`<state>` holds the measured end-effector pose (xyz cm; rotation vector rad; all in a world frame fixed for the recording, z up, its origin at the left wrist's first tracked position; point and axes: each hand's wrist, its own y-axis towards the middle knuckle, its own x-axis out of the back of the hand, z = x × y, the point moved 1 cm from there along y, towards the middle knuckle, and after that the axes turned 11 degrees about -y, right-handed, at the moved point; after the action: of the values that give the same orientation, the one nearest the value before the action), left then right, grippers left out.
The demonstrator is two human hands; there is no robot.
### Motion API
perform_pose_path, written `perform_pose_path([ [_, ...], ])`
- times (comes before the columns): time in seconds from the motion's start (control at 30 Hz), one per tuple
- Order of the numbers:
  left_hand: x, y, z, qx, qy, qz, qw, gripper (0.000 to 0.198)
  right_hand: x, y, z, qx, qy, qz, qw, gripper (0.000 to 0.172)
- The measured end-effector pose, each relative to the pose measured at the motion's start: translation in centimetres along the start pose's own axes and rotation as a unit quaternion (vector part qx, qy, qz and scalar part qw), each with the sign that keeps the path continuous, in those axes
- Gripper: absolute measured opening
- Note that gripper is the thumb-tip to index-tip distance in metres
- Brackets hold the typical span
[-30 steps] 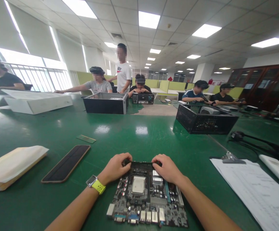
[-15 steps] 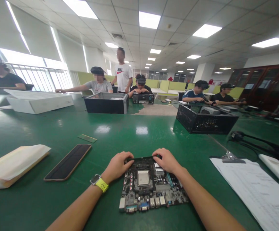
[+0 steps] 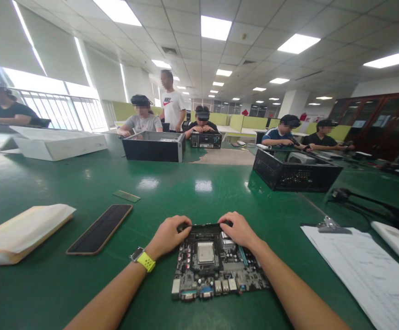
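Observation:
A motherboard lies flat on the green table in front of me, its ports facing me and a square silver processor in its socket. Along its far edge runs a thin dark memory stick, standing on edge at the slots. My left hand pinches the stick's left end. At the right end, the fingers of my right hand are closed on it too. The fingertips partly cover both ends, so whether the stick is fully seated cannot be seen.
Left of the board lie a phone, a thin green-gold memory stick and a paper packet. On the right are a clipboard and black cables. Open computer cases stand farther back, with several people seated beyond.
My hands stay at the two ends of the memory stick, almost still. Across the table, a seated person has drawn in an outstretched arm, and the standing person has shifted slightly left.

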<state>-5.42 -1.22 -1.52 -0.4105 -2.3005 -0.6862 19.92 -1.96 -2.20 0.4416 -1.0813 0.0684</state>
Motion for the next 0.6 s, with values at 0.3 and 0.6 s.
perform_pose_path([
  [0.3,0.09,-0.03,0.06,0.005,0.012,-0.014,1.0,0.014,0.01,-0.13,0.11,0.003,0.002,-0.018,1.0,0.013],
  [0.6,0.14,-0.02,-0.05,0.007,0.007,-0.019,1.0,0.016,-0.22,-0.05,-0.07,0.0,-0.004,-0.008,1.0,0.013],
])
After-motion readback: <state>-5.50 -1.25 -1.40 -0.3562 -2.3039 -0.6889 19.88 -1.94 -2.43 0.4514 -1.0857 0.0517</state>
